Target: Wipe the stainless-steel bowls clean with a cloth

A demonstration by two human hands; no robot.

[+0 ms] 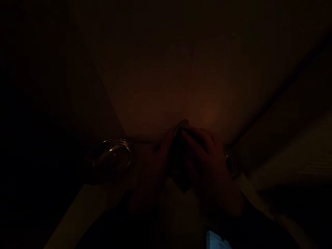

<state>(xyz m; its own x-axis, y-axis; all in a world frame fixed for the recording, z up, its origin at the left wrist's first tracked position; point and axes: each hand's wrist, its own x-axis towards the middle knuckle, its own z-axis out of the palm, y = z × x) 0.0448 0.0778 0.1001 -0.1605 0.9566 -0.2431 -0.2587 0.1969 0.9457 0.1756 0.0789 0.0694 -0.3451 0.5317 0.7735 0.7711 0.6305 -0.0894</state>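
Dimly: left hand [160,154], right hand [210,160] hold object [178,160] (dark).

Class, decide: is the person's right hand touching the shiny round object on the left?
Apart: the dim head view shows the left hand between the right hand and the shiny round object.

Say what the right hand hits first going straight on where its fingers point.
Likely the dark object, which the right hand appears to touch; the brownish surface seems to lie beyond. Too dark to judge depth well.
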